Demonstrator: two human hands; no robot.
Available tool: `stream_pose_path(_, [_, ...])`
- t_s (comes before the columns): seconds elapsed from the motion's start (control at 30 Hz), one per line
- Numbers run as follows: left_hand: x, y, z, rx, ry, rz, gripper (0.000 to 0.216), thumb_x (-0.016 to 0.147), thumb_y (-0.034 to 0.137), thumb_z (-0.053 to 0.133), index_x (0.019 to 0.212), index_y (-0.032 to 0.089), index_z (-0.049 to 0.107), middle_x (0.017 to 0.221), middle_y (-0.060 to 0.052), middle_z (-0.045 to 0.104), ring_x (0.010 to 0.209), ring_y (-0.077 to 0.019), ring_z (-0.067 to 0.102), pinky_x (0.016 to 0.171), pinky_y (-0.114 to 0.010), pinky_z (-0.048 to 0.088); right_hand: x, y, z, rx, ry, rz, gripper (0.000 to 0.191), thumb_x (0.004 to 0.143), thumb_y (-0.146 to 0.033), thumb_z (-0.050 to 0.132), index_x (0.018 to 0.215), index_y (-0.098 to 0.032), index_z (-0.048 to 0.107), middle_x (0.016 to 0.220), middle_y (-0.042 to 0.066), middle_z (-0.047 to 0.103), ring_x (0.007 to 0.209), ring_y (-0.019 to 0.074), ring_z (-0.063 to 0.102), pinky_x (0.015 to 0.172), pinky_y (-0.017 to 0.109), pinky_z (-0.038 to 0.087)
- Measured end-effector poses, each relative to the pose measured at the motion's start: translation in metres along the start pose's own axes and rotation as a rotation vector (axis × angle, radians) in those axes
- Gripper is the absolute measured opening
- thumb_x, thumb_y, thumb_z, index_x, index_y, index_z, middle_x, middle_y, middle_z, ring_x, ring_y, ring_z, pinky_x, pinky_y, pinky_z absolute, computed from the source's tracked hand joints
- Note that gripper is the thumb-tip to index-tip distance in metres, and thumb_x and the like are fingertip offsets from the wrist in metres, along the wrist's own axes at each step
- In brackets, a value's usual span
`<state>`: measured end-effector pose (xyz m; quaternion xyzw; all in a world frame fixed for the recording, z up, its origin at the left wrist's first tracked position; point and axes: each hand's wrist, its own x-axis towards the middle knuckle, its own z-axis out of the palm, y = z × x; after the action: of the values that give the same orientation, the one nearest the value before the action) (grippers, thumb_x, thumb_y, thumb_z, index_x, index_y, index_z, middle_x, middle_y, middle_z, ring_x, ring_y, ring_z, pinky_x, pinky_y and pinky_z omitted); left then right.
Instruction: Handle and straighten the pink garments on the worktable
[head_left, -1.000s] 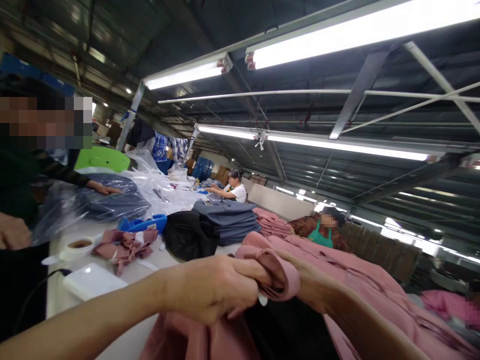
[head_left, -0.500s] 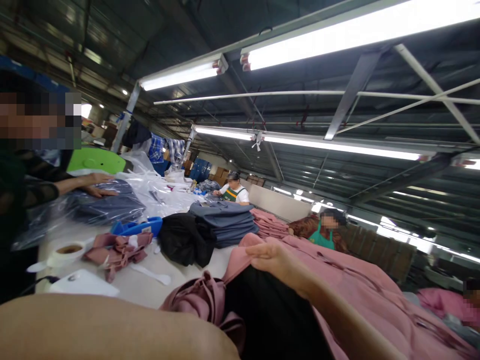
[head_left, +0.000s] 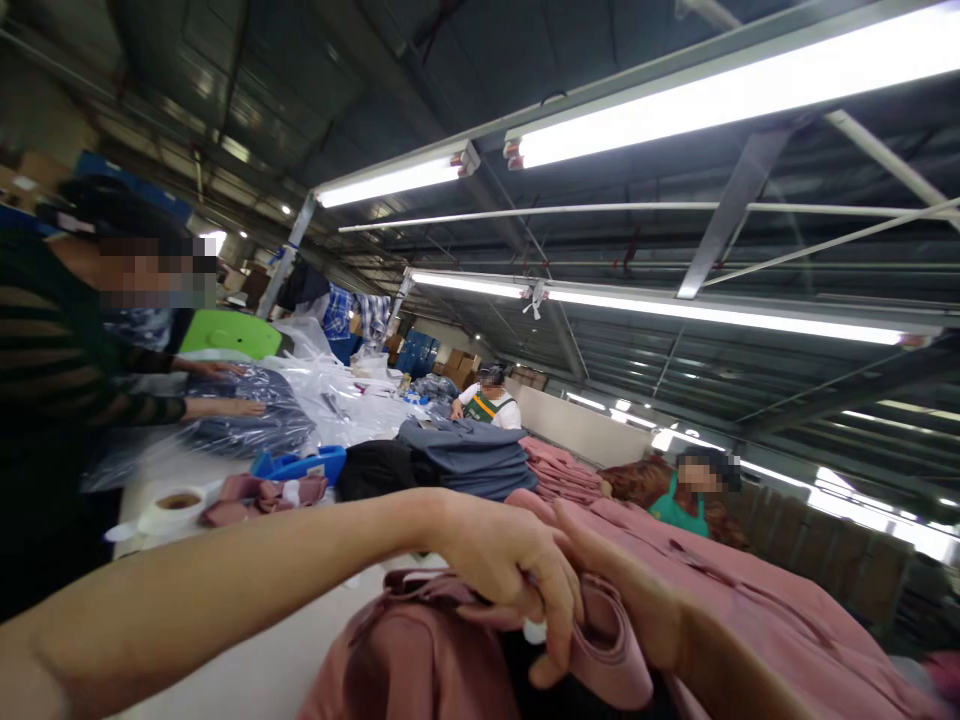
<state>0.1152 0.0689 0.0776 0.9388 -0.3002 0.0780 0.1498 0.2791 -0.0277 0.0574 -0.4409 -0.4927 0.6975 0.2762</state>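
Left hand (head_left: 510, 565) clenched on a fold of the pink garment (head_left: 465, 650), bunched at the near table edge (head_left: 247, 670). Right hand (head_left: 637, 600) pressed against the same cloth, apparently gripping, though half hidden. Risk: loose fabric sliding off the edge, or catching the small white piece (head_left: 535, 630) between fingers.

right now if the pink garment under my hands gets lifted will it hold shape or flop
Probably flop: the pink garment bunches in soft folds under the left hand and right hand. Likely light. It may drag on the pink pile.
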Motion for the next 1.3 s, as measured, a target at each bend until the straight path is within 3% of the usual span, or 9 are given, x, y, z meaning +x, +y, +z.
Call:
stream_pose_path(0.07, [0.001, -0.009, 0.009, 0.180, 0.011, -0.025, 0.027, 0.079, -0.002, 0.055, 0.084, 0.016, 0.075, 0.099, -0.002, 0.074, 0.106, -0.0172, 0.067, 0.095, -0.023, 0.050, -0.009, 0.004, -0.010, -0.027, 0.022, -0.134, 0.052, 0.083, -0.053, 0.074, 0.116, -0.013, 0.070, 0.078, 0.001, 0.072, 0.071, 0.0152, 0.069, 0.063, 0.026, 0.059])
stream_pose_path(0.17, [0.001, -0.001, 0.035, 0.701, 0.203, -0.026, 0.015, 0.080, 0.007, 0.066, 0.082, 0.019, 0.075, 0.100, -0.003, 0.075, 0.118, -0.0240, 0.059, 0.101, -0.035, 0.047, -0.015, 0.009, -0.017, -0.085, 0.073, -0.268, 0.076, 0.064, -0.027, 0.092, 0.133, -0.019, 0.060, 0.097, 0.006, 0.072, 0.073, 0.0146, 0.070, 0.062, 0.021, 0.058])
stream_pose_path(0.33, [-0.013, 0.038, 0.067, 1.123, 0.523, 0.030, 0.013, 0.089, 0.018, 0.062, 0.078, 0.014, 0.069, 0.082, -0.004, 0.067, 0.078, -0.0184, 0.058, 0.072, -0.034, 0.047, -0.016, 0.002, -0.007, -0.173, 0.076, -0.190, 0.072, 0.066, -0.023, 0.088, 0.133, -0.019, 0.062, 0.115, 0.005, 0.069, 0.102, 0.0149, 0.065, 0.089, 0.021, 0.048])
stream_pose_path(0.5, [-0.020, 0.041, 0.075, 0.829, 0.219, -0.076, 0.019, 0.082, 0.022, 0.078, 0.070, 0.018, 0.063, 0.076, 0.002, 0.064, 0.069, -0.0130, 0.054, 0.065, -0.031, 0.046, -0.005, -0.011, 0.011, -0.389, 0.212, -0.221, 0.060, 0.073, -0.033, 0.079, 0.129, -0.019, 0.063, 0.111, 0.004, 0.068, 0.098, 0.0163, 0.061, 0.083, 0.023, 0.043])
stream_pose_path(0.57, [-0.018, 0.032, 0.074, 0.718, 0.034, -0.233, 0.017, 0.081, 0.030, 0.079, 0.077, 0.019, 0.066, 0.072, 0.001, 0.066, 0.066, -0.0154, 0.057, 0.062, -0.033, 0.046, 0.003, -0.015, 0.014, -0.578, 0.346, -0.213, 0.040, 0.075, -0.037, 0.073, 0.109, -0.017, 0.069, 0.100, 0.003, 0.068, 0.093, 0.0171, 0.060, 0.078, 0.024, 0.041])
stream_pose_path(0.67, [-0.019, 0.018, 0.063, 0.563, -0.073, -0.433, 0.027, 0.086, 0.047, 0.070, 0.089, 0.020, 0.067, 0.073, -0.003, 0.068, 0.061, -0.0199, 0.058, 0.052, -0.034, 0.037, 0.012, -0.020, 0.014, -0.883, 0.473, -0.173, 0.016, 0.075, -0.033, 0.058, 0.075, -0.017, 0.061, 0.072, -0.001, 0.059, 0.069, 0.0126, 0.051, 0.063, 0.025, 0.034])
stream_pose_path(0.87, [-0.040, -0.010, 0.032, -0.161, 0.185, -0.393, 0.034, 0.089, 0.041, 0.064, 0.067, 0.019, 0.049, 0.065, 0.004, 0.046, 0.062, -0.0124, 0.044, 0.059, -0.025, 0.034, 0.011, -0.020, 0.004, -0.961, 0.538, -0.192, 0.017, 0.074, -0.034, 0.052, 0.067, -0.018, 0.051, 0.068, -0.003, 0.051, 0.068, 0.0115, 0.046, 0.064, 0.023, 0.035])
stream_pose_path(1.07, [-0.057, -0.013, 0.058, -0.624, 0.701, -0.393, 0.058, 0.090, 0.060, 0.055, 0.057, 0.019, 0.030, 0.057, 0.007, 0.023, 0.054, -0.0085, 0.018, 0.050, -0.028, 0.013, 0.011, -0.005, -0.030, -0.941, 0.664, -0.149, 0.026, 0.070, -0.047, 0.051, 0.065, -0.021, 0.052, 0.045, -0.004, 0.046, 0.043, 0.0116, 0.038, 0.048, 0.026, 0.025])
stream_pose_path(1.3, [-0.087, 0.004, 0.081, -0.554, 0.680, -0.507, 0.064, 0.090, 0.063, 0.055, 0.055, 0.019, 0.025, 0.056, 0.006, 0.020, 0.054, -0.0084, 0.018, 0.052, -0.029, 0.014, 0.017, 0.011, -0.054, -0.824, 0.689, -0.201, 0.025, 0.072, -0.040, 0.055, 0.073, -0.017, 0.066, 0.058, -0.002, 0.057, 0.052, 0.0109, 0.044, 0.054, 0.025, 0.029])
